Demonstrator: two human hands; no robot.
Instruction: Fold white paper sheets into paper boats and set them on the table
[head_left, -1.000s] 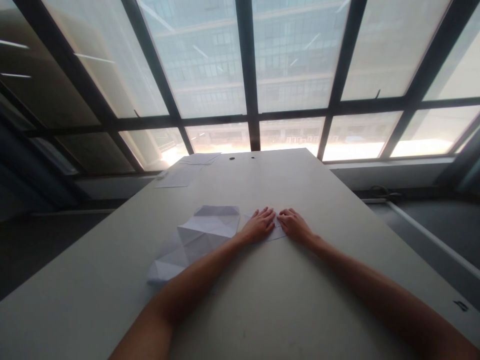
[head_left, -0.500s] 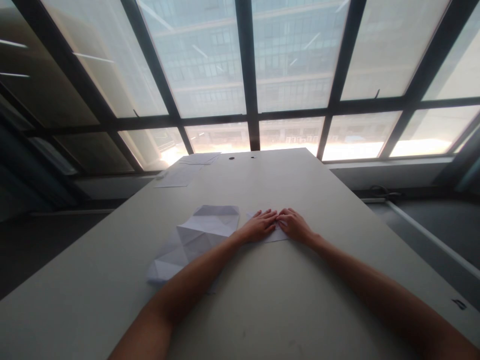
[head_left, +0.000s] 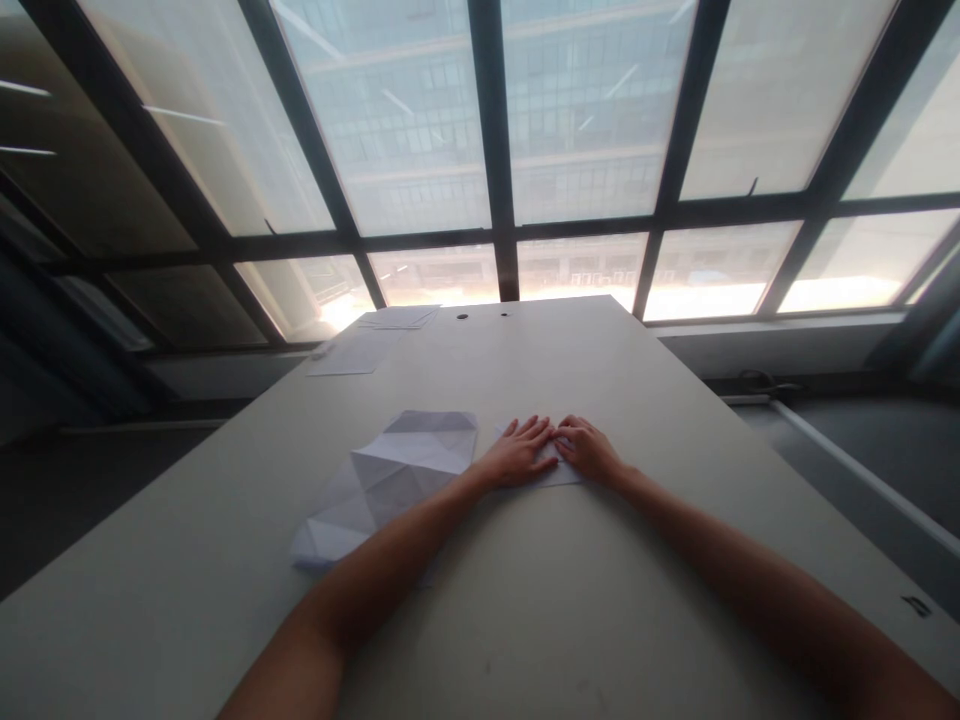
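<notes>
At a long grey table [head_left: 600, 600] under tall windows [head_left: 420, 130], we are pressing a small folded paper [head_left: 564, 474] flat at mid-table. Our left hand [head_left: 517, 455] is lying open on it, fingers spread. Our right hand [head_left: 589, 450] is bearing down beside it, fingertips meeting, neither grasping. 1 creased sheet [head_left: 390, 480] is lying just left, and loose papers [head_left: 352, 355] are sitting far off.

Most of a small paper [head_left: 564, 473] lay hidden under the left hand [head_left: 517, 455] and right hand [head_left: 589, 450]. The left forearm covered the creased sheet's [head_left: 390, 475] near corner. Both arms ran off the bottom edge. Far papers [head_left: 360, 352] on the bench [head_left: 570, 600] were too small to read.
</notes>
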